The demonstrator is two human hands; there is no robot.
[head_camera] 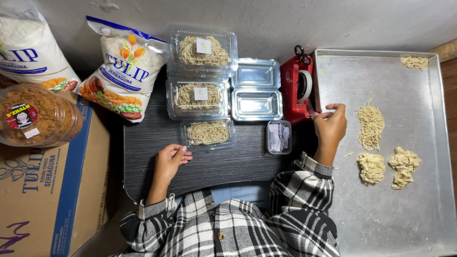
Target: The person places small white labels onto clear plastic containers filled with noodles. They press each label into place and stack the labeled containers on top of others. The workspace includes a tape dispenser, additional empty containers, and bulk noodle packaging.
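Plaid sleeves (228, 228) fill the bottom edge. The left hand (169, 162) rests loosely curled and empty on the dark table (228, 162), just below an open tray of noodles (208, 132). The right hand (331, 126) pinches tape at the red tape dispenser (296, 90), beside the metal tray (404, 200) holding 4 noodle bundles.

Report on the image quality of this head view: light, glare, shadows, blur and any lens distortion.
Head view: light is even and soft, everything sharp, no motion blur on the left hand or right hand. Mild glare on the metal tray and empty clear containers. Faint shadows beside the low black table. Wide-angle bending shows at the frame edges.
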